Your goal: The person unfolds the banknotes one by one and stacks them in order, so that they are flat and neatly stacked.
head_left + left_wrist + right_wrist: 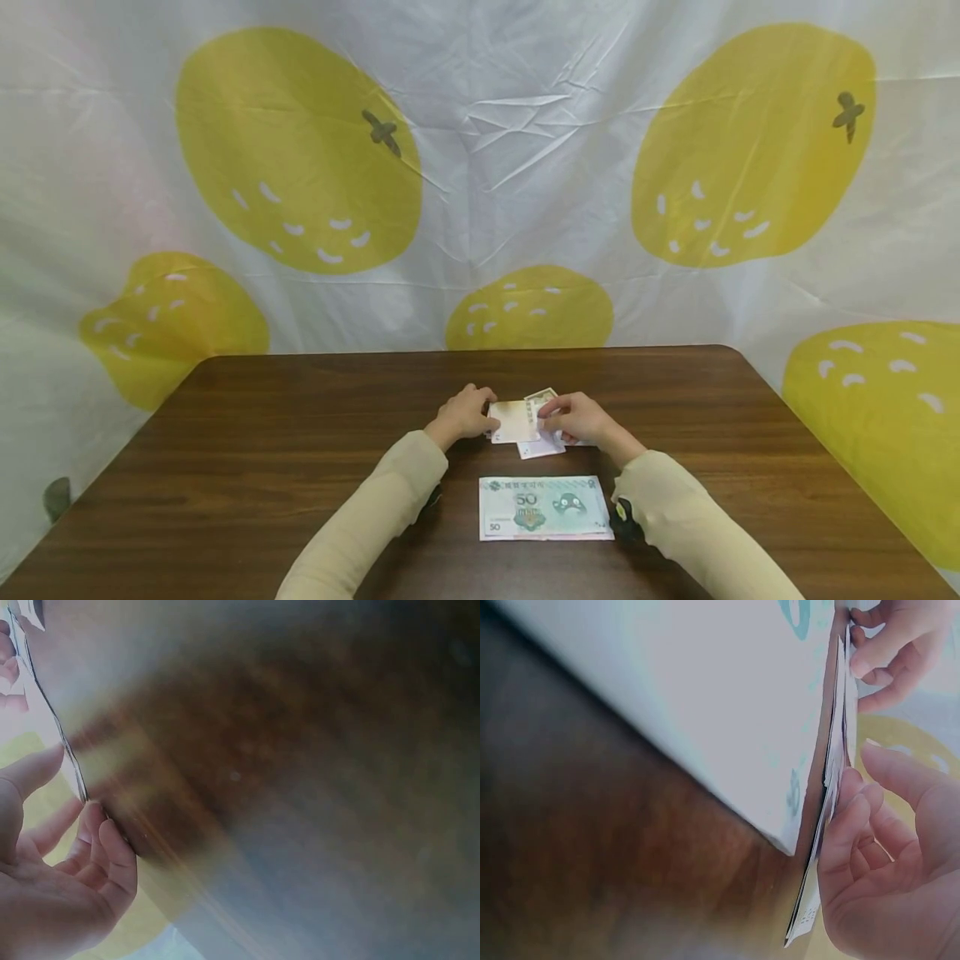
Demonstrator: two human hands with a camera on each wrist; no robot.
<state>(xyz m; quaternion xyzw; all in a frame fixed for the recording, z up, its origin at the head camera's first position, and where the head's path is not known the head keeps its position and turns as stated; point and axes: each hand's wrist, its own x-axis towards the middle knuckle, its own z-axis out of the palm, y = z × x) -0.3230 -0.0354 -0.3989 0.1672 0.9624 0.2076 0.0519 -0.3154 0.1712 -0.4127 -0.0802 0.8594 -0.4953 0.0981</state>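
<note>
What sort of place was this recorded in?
Probably an indoor room, perhaps a makeshift filming spot: a wood-grain table, paper notes on it, and a wrinkled fruit-print cloth just behind.

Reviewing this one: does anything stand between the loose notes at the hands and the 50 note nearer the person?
Nothing visible does; in the head view, only a strip of brown tabletop separates the loose notes from the 50 note.
</note>
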